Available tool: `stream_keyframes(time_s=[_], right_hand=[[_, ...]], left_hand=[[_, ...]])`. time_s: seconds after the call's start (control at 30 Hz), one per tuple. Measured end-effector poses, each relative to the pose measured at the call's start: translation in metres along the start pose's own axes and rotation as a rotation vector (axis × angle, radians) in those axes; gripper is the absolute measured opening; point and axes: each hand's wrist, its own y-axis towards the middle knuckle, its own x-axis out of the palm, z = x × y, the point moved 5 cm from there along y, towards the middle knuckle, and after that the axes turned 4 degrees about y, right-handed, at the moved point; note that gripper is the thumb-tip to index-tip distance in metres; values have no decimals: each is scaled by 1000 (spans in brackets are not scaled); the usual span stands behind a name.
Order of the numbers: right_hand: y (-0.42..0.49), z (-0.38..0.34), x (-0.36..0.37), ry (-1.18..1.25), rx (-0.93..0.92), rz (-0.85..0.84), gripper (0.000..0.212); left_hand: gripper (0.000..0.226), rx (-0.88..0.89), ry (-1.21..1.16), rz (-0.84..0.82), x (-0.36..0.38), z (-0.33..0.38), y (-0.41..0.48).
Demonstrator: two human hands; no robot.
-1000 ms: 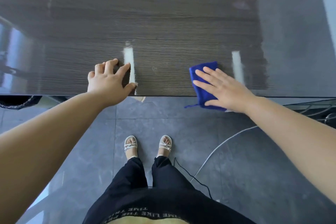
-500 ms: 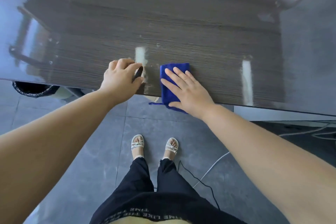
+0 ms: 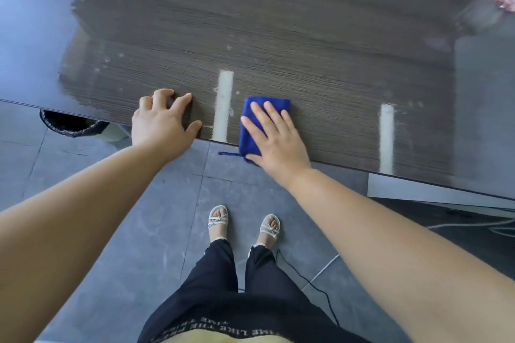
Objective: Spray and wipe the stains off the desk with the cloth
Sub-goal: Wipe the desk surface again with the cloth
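While right hand (image 3: 274, 138) presses it, fingers (image 3: 271, 114) straight, folded blue cloth (image 3: 249, 106) lies long axis running away from tabletop (image 3: 320, 92) edge; left hand (image 3: 161, 122) loose, empty.

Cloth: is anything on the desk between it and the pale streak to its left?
Nothing visible. The right hand presses the cloth flat; only bare desk lies between it and the pale streak. The left hand rests on the streak's far side.

On the dark wood-grain bench (image 3: 278, 36), the right hand (image 3: 274, 138) presses flat on a folded blue cloth (image 3: 248, 131) at its near edge; the left hand (image 3: 163, 122) rests left of the cloth.
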Motion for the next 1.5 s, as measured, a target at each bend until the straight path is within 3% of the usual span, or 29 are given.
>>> stream_keyframes(time_s=[0.2, 0.33, 0.43, 0.7, 0.9, 1.03, 1.23, 1.4, 1.5], right_hand=[[-11, 16, -9, 37, -198, 8, 83], [-27, 34, -9, -19, -133, -46, 87], [-9, 12, -2, -35, -29, -43, 89], [80, -89, 18, -46, 3, -11, 86], [44, -50, 7, -46, -172, 19, 84], [50, -53, 10, -102, -104, -22, 89], [131, -141, 25, -94, -49, -108, 86], [174, -194, 35, -23, -101, -305, 78], [155, -171, 26, -66, -188, -165, 83]], left_hand=[[47, 37, -125, -38, -14, -17, 6], [41, 64, -151, -25, -17, -47, 9], [43, 49, -166, 9, -13, -67, 6], [43, 76, -259, 47, -19, -82, 9], [49, -35, -150, 37, -19, -120, 14], [55, -76, -155, 47, -20, -148, 17], [51, -47, -150, 121, -16, -161, 19], [45, -178, -286, 190, -26, -177, 23], [49, -201, -237, 104, -26, -186, 24]])
